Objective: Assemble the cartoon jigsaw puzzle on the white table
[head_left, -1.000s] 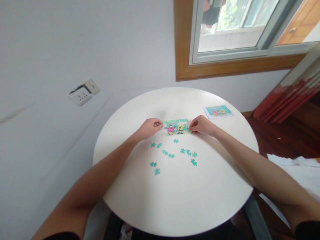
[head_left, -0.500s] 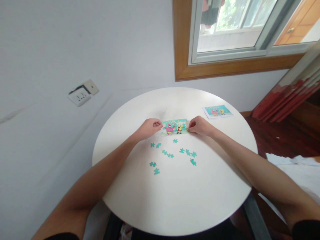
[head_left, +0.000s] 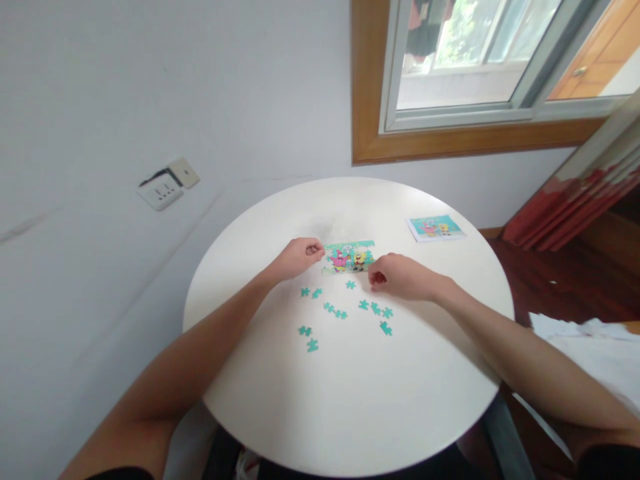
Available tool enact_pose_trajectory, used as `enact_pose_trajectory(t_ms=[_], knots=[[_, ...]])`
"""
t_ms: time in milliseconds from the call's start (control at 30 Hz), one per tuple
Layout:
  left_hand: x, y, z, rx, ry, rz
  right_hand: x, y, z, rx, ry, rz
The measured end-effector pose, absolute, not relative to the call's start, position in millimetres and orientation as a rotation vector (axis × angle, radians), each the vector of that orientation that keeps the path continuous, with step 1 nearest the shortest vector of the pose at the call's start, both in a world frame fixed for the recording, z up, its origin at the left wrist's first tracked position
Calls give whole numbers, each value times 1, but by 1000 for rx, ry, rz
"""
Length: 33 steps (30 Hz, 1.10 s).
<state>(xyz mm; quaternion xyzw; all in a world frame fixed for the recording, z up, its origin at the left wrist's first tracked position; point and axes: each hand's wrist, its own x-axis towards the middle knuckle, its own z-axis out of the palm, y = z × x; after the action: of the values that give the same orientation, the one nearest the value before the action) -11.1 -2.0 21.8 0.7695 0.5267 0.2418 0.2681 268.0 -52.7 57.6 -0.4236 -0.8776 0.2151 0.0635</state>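
Note:
A partly assembled jigsaw puzzle point(head_left: 349, 259) with a pink and a yellow cartoon figure lies flat on the white round table point(head_left: 360, 393). At its left edge is my left hand point(head_left: 301, 256), fingers curled and pressed together; whether a piece is in them is hidden. Just off the puzzle's lower right corner, my right hand point(head_left: 397, 276) hovers low with curled fingers, their tips facing left. What it holds, if anything, I cannot make out. Several loose teal puzzle pieces point(head_left: 341, 315) are scattered nearer me, one piece point(head_left: 351, 285) just below the puzzle.
A picture card point(head_left: 436, 228) with the same cartoon figures lies at the table's back right. The wall with a socket point(head_left: 161, 191) stands close on the left, a wood-framed window point(head_left: 367, 150) behind. White papers point(head_left: 585, 347) and a red-and-white curtain point(head_left: 560, 190) are on the right.
My right hand has moved from the puzzle's right edge down toward me and slightly left, near its lower right corner. My left hand has stayed at the left edge.

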Motion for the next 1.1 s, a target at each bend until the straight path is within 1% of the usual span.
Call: enact_pose_trajectory(t_ms=[100, 333, 533, 1100], knots=[[-12, -1, 22, 2077, 1419, 650, 261, -85, 65, -1482, -2738, 463], [-7, -4, 26, 2070, 1364, 722, 266, -140, 48, -1725, -2808, 457], [-2, -8, 30, 2061, 1329, 783, 267, -146, 41, -1679, -2736, 587], [-3, -7, 26, 2073, 1251, 752, 270, -154, 29, -1519, -2654, 656]])
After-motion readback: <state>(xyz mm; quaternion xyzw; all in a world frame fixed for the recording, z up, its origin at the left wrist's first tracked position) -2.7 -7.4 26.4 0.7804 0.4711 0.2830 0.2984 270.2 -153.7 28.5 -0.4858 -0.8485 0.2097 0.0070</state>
